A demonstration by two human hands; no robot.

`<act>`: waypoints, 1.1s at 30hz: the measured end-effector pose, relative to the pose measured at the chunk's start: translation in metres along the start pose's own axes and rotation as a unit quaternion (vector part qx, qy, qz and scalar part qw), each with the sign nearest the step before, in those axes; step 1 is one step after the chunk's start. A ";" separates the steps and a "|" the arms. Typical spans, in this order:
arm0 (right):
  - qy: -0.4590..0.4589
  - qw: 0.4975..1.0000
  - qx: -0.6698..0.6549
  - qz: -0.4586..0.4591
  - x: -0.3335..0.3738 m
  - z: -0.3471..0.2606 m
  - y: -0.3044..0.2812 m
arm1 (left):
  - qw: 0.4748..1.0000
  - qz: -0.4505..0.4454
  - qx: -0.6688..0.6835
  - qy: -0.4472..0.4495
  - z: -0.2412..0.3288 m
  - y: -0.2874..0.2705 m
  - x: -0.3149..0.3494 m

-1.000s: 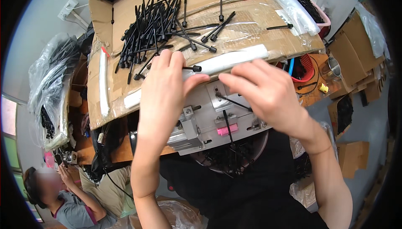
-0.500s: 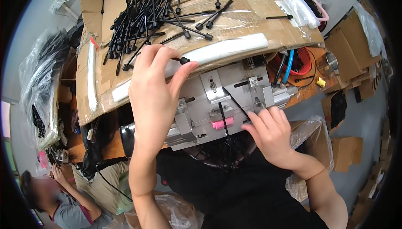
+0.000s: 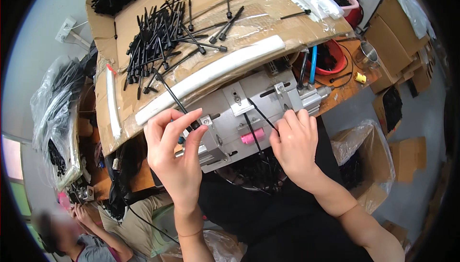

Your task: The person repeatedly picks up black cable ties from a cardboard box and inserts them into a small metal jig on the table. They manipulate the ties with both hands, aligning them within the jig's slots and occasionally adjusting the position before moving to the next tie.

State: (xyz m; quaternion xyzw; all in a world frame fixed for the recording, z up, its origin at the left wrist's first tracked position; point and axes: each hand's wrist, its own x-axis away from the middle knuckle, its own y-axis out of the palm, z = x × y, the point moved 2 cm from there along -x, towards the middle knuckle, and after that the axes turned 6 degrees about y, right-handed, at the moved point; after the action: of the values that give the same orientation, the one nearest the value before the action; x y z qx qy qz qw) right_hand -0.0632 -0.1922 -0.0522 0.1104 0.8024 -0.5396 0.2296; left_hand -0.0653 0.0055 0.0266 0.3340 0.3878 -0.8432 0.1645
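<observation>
My left hand (image 3: 175, 159) is pinched on the thick end of a black rod (image 3: 171, 91) with a slim shaft. The shaft slants up and away over the cardboard's near edge. Thumb and fingers of my right hand (image 3: 297, 144) close on the near end of a second thin black rod (image 3: 262, 114). Its pointed far tip lies by the small block (image 3: 236, 98) on the metal fixture (image 3: 220, 104). Another black rod (image 3: 252, 129) crosses the fixture beside a pink roll (image 3: 252, 136), between my hands.
Beyond the fixture, a cardboard sheet (image 3: 258, 25) bears a pile of black rods (image 3: 155, 41) and a white padded strip (image 3: 211, 75). A red basket (image 3: 341, 61) and metal cup (image 3: 367, 53) stand at right. A co-worker (image 3: 91, 243) sits at lower left.
My left hand has come down toward me with its rod, whose shaft now shows. My right hand has barely moved against the fixture. The whole view has shifted.
</observation>
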 end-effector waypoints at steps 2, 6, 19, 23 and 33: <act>0.035 0.998 -0.033 -0.045 0.004 -0.002 -0.007 | 1.000 0.002 0.004 -0.016 0.003 0.003 0.012; 0.128 0.953 -0.154 -0.228 0.014 0.024 -0.044 | 0.999 -0.013 -0.005 -0.033 0.013 0.012 0.054; 0.137 0.680 -0.714 -0.101 -0.024 0.071 -0.068 | 0.965 -0.225 -0.135 0.015 0.045 0.083 0.110; 0.130 0.710 -0.681 -0.122 -0.023 0.065 -0.058 | 0.967 -0.224 -0.120 -0.008 0.043 0.086 0.111; -0.116 0.922 -0.344 -0.134 0.025 0.029 -0.008 | 0.986 -0.119 -0.092 0.075 0.027 0.056 -0.011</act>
State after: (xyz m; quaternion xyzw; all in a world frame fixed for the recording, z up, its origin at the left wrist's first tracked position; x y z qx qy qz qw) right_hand -0.0814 -0.2238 -0.0673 -0.1474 0.9136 -0.2652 0.2708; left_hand -0.0386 -0.0514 0.0168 0.3315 0.5121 -0.7899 0.0631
